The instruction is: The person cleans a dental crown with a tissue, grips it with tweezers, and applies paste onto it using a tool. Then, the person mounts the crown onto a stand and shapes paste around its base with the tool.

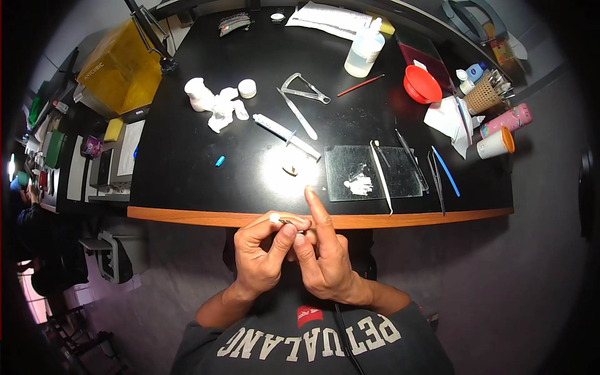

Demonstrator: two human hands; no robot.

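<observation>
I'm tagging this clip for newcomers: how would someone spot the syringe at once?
On the black table, find the glass plate with the white smear. Just left of it, the syringe slants away, its plunger end nearest the plate. Unlike the slim silver tool beyond it, it is a thick pale tube with a flange partway along.

small held piece [285, 222] partly hidden by fingers [283, 240], shirt [300, 359] cut off below
</observation>
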